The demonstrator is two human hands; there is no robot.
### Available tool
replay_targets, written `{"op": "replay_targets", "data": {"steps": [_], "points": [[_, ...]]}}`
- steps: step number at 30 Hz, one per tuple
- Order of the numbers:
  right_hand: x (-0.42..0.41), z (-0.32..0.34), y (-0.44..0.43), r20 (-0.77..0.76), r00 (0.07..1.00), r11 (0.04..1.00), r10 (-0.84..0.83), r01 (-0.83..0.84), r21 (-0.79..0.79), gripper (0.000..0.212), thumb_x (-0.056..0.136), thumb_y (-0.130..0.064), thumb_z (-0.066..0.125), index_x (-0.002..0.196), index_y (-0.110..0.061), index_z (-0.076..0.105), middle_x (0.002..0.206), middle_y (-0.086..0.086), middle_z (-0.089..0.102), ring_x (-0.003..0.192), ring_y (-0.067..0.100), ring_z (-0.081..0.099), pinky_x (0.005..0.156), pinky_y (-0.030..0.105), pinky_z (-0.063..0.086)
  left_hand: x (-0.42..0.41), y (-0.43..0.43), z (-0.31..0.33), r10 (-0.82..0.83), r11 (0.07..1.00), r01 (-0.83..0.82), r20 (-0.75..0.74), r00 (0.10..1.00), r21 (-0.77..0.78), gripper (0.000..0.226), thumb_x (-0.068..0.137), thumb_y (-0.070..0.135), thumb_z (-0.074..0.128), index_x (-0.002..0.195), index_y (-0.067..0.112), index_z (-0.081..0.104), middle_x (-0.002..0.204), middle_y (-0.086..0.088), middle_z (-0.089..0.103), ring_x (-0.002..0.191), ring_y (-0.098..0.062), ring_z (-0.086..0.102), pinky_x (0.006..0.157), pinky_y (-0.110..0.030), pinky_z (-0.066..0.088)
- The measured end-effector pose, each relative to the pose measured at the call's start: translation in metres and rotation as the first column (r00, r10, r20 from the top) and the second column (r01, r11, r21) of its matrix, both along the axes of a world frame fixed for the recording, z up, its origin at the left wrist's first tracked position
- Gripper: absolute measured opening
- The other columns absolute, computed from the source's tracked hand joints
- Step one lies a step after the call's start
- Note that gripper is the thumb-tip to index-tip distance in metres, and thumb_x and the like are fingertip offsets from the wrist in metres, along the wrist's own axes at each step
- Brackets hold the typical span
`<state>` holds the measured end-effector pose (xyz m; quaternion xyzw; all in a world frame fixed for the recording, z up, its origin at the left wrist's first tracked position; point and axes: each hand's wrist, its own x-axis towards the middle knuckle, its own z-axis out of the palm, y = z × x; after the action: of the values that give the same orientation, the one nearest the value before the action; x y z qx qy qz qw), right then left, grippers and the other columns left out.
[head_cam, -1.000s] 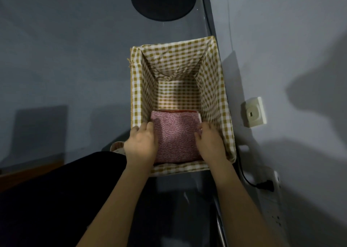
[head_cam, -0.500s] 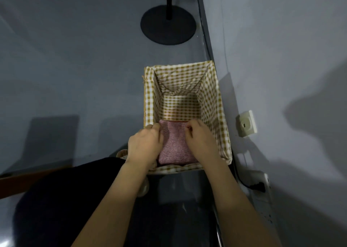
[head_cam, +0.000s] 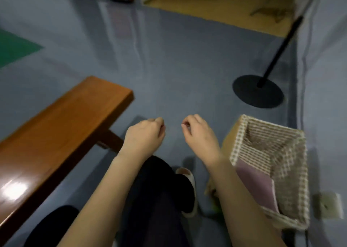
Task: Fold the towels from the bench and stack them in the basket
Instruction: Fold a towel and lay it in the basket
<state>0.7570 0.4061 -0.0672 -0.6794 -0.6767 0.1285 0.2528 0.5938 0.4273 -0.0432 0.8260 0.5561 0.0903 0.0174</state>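
Both the left hand (head_cam: 143, 134) and right hand (head_cam: 200, 134) hang loosely curled, holding nothing; a folded towel (head_cam: 257, 183) lies in the basket (head_cam: 240, 134) at right; next, judging, check the bench (head_cam: 56, 126) at left.

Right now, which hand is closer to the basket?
The right hand; the checked basket sits just beside that arm, while the left hand is toward the bench.

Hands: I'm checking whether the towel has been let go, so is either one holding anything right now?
Nothing is held. Left hand and right hand hang loosely curled over the floor; the pink towel lies in the basket.
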Motion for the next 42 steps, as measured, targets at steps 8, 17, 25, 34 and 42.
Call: {"op": "replay_targets", "data": {"steps": [8, 17, 25, 34, 42], "points": [[-0.184, 0.021, 0.005, 0.014, 0.867, 0.867, 0.498, -0.498, -0.015, 0.02, 0.1, -0.027, 0.041, 0.105, -0.013, 0.054, 0.106, 0.002, 0.052, 0.101, 0.019, 0.05, 0.075, 0.028, 0.035, -0.186, -0.072, 0.027, 0.429, 0.903, -0.428, -0.051, 0.902, 0.024, 0.025, 0.1, 0.035, 0.036, 0.102, 0.02, 0.055, 0.1, 0.003, 0.062, 0.087, -0.022, 0.061, 0.057, -0.031, 0.041], [-0.347, 0.021, -0.072, 0.046, 0.472, 0.474, 0.88, -0.877, -0.074, 0.023, 0.101, -0.03, 0.041, 0.115, -0.018, 0.053, 0.111, -0.005, 0.052, 0.1, 0.011, 0.049, 0.079, 0.027, 0.045, -0.305, -0.218, 0.023, 0.836, 0.544, -0.839, -0.077, 0.544, -0.023, 0.027, 0.1, 0.035, 0.035, 0.108, 0.018, 0.054, 0.1, -0.001, 0.065, 0.083, -0.023, 0.061, 0.056, -0.031, 0.041], [-0.441, 0.003, -0.151, 0.052, 0.23, 0.233, 0.972, -0.97, -0.07, 0.023, 0.1, -0.03, 0.042, 0.111, -0.015, 0.055, 0.107, -0.002, 0.054, 0.097, 0.014, 0.052, 0.076, 0.028, 0.043, -0.357, -0.335, 0.001, 0.967, 0.246, -0.965, -0.038, 0.25, -0.086, 0.025, 0.098, 0.033, 0.037, 0.099, 0.015, 0.054, 0.111, -0.007, 0.063, 0.101, -0.03, 0.06, 0.071, -0.035, 0.041], [-0.517, -0.023, -0.224, 0.039, 0.076, 0.081, 0.996, -0.985, -0.151, 0.024, 0.098, -0.028, 0.043, 0.11, -0.011, 0.055, 0.112, 0.006, 0.055, 0.106, 0.023, 0.051, 0.085, 0.034, 0.038, -0.405, -0.401, -0.029, 0.993, 0.11, -0.969, -0.021, 0.117, -0.222, 0.025, 0.097, 0.035, 0.037, 0.094, 0.017, 0.053, 0.1, -0.002, 0.061, 0.084, -0.026, 0.059, 0.067, -0.033, 0.042], [-0.596, -0.014, -0.237, 0.058, 0.028, 0.037, 0.998, -0.987, -0.157, 0.023, 0.098, -0.027, 0.044, 0.106, -0.009, 0.055, 0.11, 0.011, 0.056, 0.106, 0.029, 0.052, 0.082, 0.038, 0.038, -0.474, -0.419, -0.031, 0.991, 0.071, -0.969, 0.129, 0.041, -0.236, 0.019, 0.094, 0.033, 0.045, 0.092, 0.018, 0.058, 0.098, -0.006, 0.065, 0.09, -0.03, 0.06, 0.073, -0.038, 0.048]]}}
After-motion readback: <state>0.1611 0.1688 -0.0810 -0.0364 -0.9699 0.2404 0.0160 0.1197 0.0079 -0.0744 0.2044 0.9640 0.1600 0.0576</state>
